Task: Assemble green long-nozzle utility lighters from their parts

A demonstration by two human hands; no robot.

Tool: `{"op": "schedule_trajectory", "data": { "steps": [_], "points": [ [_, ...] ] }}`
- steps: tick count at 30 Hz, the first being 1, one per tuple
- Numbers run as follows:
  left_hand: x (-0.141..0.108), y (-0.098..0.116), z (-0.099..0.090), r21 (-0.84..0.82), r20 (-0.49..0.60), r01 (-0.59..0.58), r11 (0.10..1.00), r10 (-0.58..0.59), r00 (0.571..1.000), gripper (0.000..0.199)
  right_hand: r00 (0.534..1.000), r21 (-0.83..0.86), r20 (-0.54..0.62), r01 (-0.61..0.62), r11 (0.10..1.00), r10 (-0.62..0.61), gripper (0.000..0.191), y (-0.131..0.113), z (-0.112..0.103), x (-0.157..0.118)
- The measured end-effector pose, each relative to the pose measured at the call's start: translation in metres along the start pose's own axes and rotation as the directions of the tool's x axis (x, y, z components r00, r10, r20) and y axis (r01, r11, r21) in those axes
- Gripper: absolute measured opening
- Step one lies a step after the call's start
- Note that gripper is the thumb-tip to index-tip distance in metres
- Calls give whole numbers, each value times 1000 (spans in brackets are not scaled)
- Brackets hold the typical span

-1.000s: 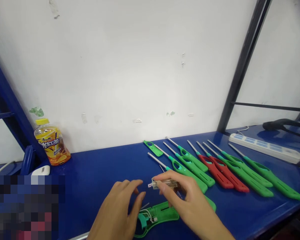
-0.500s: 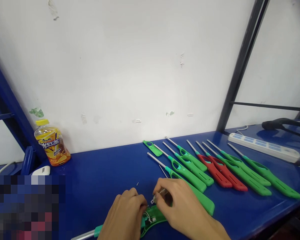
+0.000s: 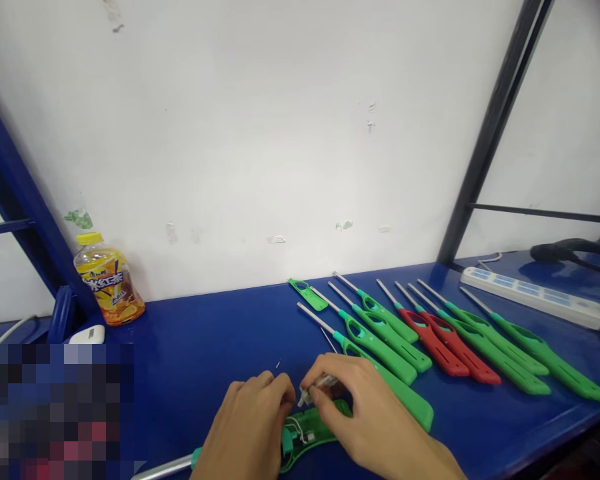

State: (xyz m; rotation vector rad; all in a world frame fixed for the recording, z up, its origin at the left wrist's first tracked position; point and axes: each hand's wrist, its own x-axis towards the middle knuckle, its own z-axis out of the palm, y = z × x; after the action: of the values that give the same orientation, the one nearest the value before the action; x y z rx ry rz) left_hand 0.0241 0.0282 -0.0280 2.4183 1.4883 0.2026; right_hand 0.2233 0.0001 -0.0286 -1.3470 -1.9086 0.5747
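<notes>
My left hand [image 3: 250,423] is closed around the opened green gas lighter [image 3: 317,423], near its turquoise collar. The handle lies open, with thin white wires and a small white part [image 3: 310,437] showing inside. To the left sticks out its metal tube [image 3: 165,468]. Just above the open handle, my right hand [image 3: 375,413] pinches a small clear gas tank [image 3: 326,381] with a pale fitting at its tip. My palm hides part of that tank. Beyond the hands lie a thin metal rod [image 3: 329,339] and a tiny pin [image 3: 278,364].
Several green lighters [image 3: 387,343] and two red lighters [image 3: 435,343] lie slanted to the right. A loose green handle half [image 3: 309,295] rests by the wall. A drink bottle [image 3: 111,280] and white case [image 3: 87,335] stand left; a power strip [image 3: 535,293] lies far right.
My right hand has tilted the clear tank and lifted slightly off the handle, so more of the green shell shows. The view has shifted a little.
</notes>
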Motion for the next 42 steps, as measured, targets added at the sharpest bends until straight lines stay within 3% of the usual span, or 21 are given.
{"op": "schedule_trajectory", "data": {
  "steps": [4, 14, 19, 24, 30, 42],
  "points": [
    [1, 6, -7, 29, 55, 47, 998, -48, 997, 38, 999, 10, 35, 17, 1000, -17, 16, 0, -1, -1],
    [-1, 10, -9, 56, 74, 66, 996, -70, 995, 43, 997, -11, 60, 52, 999, -51, 20, 7, -2, 0],
    [-1, 10, -10, 38, -2, 55, 998, -55, 998, 44, 998, -14, 40, 47, 999, -47, 19, 4, -4, 0],
    [-1, 11, -11, 54, 42, 70, 996, -73, 996, 45, 998, -8, 39, 40, 999, -40, 18, 3, -3, -1],
    [-3, 2, -3, 15, -50, 8, 1000, -7, 999, 44, 998, 1, 43, 43, 999, -43, 18, 2, -4, 1],
    [0, -2, -1, -18, -71, 10, 1000, -11, 997, 42, 998, 30, 57, 16, 999, -18, 17, 4, -7, -1]
  ]
}}
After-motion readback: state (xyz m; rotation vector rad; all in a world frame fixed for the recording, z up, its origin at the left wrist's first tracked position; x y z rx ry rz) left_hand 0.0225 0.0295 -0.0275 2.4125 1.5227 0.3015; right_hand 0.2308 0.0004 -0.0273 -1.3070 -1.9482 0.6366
